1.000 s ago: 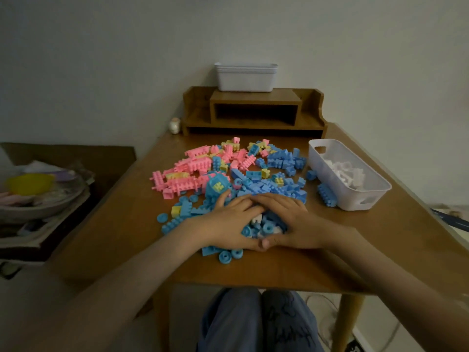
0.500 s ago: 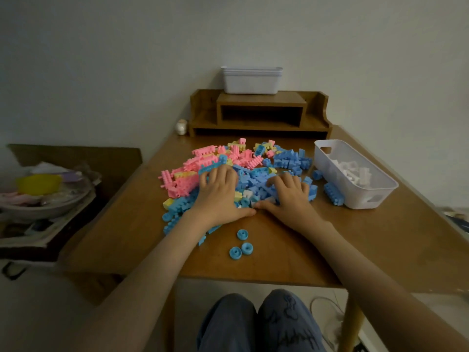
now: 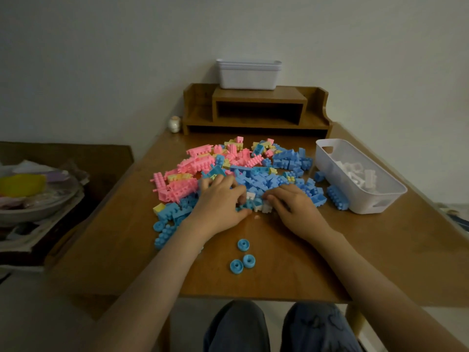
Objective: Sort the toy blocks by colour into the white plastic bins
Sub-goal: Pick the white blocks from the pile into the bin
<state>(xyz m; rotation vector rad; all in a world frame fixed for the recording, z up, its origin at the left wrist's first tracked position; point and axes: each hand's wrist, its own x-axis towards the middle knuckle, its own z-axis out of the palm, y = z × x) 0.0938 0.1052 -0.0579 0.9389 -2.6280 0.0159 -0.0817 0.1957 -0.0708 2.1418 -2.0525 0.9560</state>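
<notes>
Surface: wooden table against a plain wall, dim light. At the back edge a wooden shelf is seen, with stacked white bins on top.

Pile of toy blocks is spread over the middle of the table: pink blocks mostly to the left, blue blocks mostly to the right, a few yellow ones mixed in.

1 white bin is placed at the right of the pile, holding white blocks only.

3 blue wheels lie apart from the pile, near the front edge.

Left hand: palm down on the near edge of the pile, fingers bent over blue pieces, thumb tucked below them.

Right hand: palm down just beside it, fingers curled, tips touching loose white blocks that lie between the 2 hands.

Whether any block is actually pinched by either hand cannot be told; the fingertips are hidden among the pieces.
</notes>
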